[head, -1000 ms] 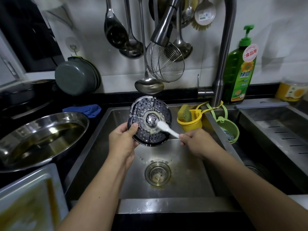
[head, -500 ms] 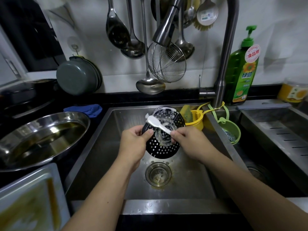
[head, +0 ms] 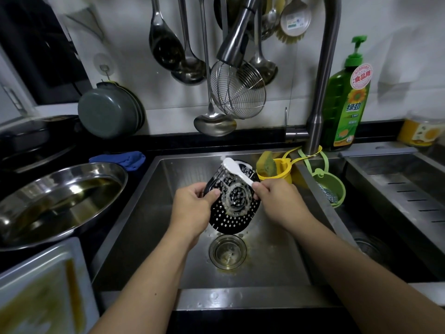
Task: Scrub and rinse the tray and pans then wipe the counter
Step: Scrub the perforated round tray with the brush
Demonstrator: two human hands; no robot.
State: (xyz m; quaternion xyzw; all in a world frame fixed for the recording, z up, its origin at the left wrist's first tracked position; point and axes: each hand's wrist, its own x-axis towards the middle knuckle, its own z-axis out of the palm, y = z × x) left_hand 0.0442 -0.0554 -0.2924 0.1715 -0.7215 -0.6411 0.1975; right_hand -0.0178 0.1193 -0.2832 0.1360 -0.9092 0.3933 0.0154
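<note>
Over the steel sink [head: 149, 213] my left hand [head: 192, 208] grips the left rim of a round black perforated tray [head: 238, 213], tilted with soapy foam round its centre. My right hand [head: 274, 198] pinches the handle of a white brush [head: 237, 170] whose head lies against the tray's upper edge. A greasy round steel pan [head: 57, 201] sits on the dark counter at left. In the bottom left corner lies a white rectangular tray [head: 41, 292] with yellow residue.
The faucet spray head [head: 237, 34] hangs above the sink; no water stream shows. A yellow cup with a sponge [head: 274, 168] and a green holder [head: 330, 186] hang at the sink's right wall. Dish soap [head: 346, 104] stands behind. A blue cloth [head: 120, 159] lies back left. Ladles hang on the wall.
The perforated tray has been flipped and lowered into the sink, now tilted the other way. The brush moved from the tray's centre up to its top edge.
</note>
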